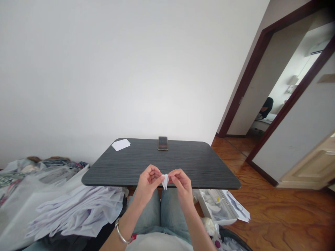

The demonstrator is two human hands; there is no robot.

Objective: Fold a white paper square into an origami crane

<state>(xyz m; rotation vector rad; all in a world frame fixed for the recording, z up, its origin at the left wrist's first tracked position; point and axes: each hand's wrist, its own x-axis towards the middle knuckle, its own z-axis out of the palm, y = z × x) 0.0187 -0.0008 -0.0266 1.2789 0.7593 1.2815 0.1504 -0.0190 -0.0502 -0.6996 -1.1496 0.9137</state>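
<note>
A small piece of folded white paper [164, 181] is held up at the front edge of the dark table [193, 160]. My left hand [149, 180] pinches its left side between thumb and fingers. On the other side, my right hand [181, 182] grips the right edge with thumb and forefinger. The folded paper has pointed ends hanging downward. Farther back on the table lie white paper sheets [121, 144] at the left corner and a phone [162, 143] near the middle of the back edge.
Left of my legs sits a heap of white cloth or plastic [78, 209], with more clothes behind it. A white box [217, 207] of small items stands on the wooden floor [288, 216] at the right. Beyond the doorway, a dark-clothed person [267, 106] is partly visible.
</note>
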